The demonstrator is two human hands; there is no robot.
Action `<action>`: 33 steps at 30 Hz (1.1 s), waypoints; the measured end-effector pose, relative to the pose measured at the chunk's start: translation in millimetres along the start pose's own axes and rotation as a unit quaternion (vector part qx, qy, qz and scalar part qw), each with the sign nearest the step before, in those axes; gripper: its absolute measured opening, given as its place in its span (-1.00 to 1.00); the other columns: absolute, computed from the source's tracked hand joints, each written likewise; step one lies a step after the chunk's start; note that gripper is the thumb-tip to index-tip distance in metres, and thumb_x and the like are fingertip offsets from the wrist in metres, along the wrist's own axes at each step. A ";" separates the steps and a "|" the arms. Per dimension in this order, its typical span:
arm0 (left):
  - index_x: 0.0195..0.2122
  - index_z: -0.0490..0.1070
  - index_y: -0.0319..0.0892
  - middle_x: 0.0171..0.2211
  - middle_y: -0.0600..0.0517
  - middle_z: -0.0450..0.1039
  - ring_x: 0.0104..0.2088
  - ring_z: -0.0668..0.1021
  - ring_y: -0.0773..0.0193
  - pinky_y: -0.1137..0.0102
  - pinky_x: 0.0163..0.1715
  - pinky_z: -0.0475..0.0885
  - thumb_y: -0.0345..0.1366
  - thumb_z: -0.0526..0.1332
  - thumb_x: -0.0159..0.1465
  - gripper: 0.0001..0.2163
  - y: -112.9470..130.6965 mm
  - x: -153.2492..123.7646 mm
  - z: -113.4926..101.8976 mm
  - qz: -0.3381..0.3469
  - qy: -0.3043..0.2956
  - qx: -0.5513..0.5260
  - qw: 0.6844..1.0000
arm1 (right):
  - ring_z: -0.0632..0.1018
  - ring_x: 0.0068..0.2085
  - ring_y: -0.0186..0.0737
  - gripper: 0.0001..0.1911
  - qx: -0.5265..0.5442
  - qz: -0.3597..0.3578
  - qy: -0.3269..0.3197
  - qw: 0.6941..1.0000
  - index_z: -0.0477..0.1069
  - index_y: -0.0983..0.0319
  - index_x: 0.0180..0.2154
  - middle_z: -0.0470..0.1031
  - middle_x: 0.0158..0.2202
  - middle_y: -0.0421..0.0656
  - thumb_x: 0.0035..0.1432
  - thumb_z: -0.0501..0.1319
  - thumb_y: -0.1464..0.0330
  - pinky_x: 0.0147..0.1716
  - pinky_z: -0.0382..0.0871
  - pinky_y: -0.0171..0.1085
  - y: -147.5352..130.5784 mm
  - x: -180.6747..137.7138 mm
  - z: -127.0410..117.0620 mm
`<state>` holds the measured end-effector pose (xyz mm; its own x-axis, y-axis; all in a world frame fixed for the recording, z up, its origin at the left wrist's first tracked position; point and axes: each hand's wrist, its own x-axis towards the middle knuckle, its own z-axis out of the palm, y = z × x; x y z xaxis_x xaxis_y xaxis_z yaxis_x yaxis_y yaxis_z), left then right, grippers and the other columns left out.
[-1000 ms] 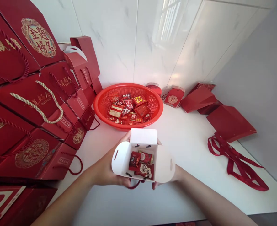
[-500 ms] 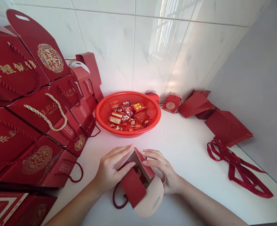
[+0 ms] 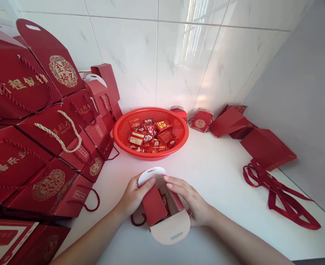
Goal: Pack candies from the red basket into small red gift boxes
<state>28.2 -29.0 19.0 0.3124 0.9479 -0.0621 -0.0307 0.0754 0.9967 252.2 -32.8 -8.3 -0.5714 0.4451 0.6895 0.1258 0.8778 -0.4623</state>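
Left fingers (image 3: pixel 146 187) and right fingers (image 3: pixel 177 181) holding red box (image 3: pixel 154 204), basket rim (image 3: pixel 151 155) beyond, white tabletop (image 3: pixel 220 173) between box and ribbon (image 3: pixel 265 180)

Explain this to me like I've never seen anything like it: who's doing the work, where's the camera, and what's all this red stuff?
There's no machine here, just a person's two bare hands. The view comes from a camera worn on their head, looking forward and down.

The left hand and right hand hold a small red box between them. Its top isn't shut, and its pale, rounded end flaps have slots.

On the white table, beyond the hands, sits a red plastic basket holding small wrapped packets. Stacked on the left are red boxes with rope handles. On the right lie a loose red ribbon and more red cartons.
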 end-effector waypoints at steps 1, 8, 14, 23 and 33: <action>0.11 0.45 -0.19 -0.03 -0.08 0.58 -0.06 0.60 0.11 0.31 -0.02 0.48 -0.13 0.20 0.35 -0.63 -1.7 1.0 0.4 -0.013 0.009 -0.012 1.000 | 0.27 0.32 -0.01 -0.25 0.002 0.000 -0.013 1.000 -0.06 0.23 0.36 0.24 0.30 0.10 0.26 0.16 0.17 0.24 0.26 -0.01 -0.5 1.1 -0.2; 0.02 0.49 -0.17 -0.07 -0.04 0.58 -0.10 0.59 0.17 0.37 -0.07 0.48 -0.20 0.21 0.34 -0.72 -0.2 -3.1 3.3 0.072 0.052 0.099 0.991 | 0.35 0.26 -0.02 -0.34 0.063 0.029 -0.062 0.996 0.21 0.24 0.23 0.37 0.21 0.07 0.27 0.11 -0.02 0.26 0.20 0.02 1.3 5.8 -3.7; 0.01 0.47 -0.15 -0.06 -0.07 0.54 -0.04 0.54 0.15 0.27 -0.02 0.45 -0.36 0.14 0.35 -0.76 -0.1 -8.8 4.3 0.248 0.049 0.248 0.935 | 0.35 0.24 -0.04 -0.48 0.088 0.090 -0.038 0.991 0.25 0.20 0.19 0.43 0.14 0.03 0.37 0.01 0.04 0.22 0.25 0.01 -3.3 4.6 -3.9; 0.13 0.38 -0.16 0.07 -0.12 0.47 0.08 0.46 0.02 0.09 0.09 0.36 -0.25 0.08 0.33 -0.63 0.4 -8.6 -1.8 0.350 -0.007 0.349 0.869 | 0.42 0.07 -0.06 -0.60 0.037 0.159 0.108 0.981 0.22 0.13 0.11 0.36 0.03 0.01 0.25 0.19 0.36 0.04 0.40 -0.04 -4.1 -0.7 3.0; 0.14 0.28 -0.20 0.17 -0.26 0.32 0.15 0.43 -0.09 0.08 0.14 0.37 0.18 0.30 0.10 -0.29 2.5 -5.2 -3.1 0.328 -0.092 0.413 0.845 | 0.18 0.35 -0.07 -0.51 0.091 0.215 0.010 0.972 0.07 0.10 0.32 0.11 0.36 -0.04 0.40 -0.04 0.31 0.30 0.13 0.05 -2.2 1.2 -2.2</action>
<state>23.5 -32.7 21.6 0.6293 0.6326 0.4514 0.3949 -0.7606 0.5153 253.1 -33.8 -5.3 -0.4813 0.7693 0.4201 0.2036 0.5642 -0.8001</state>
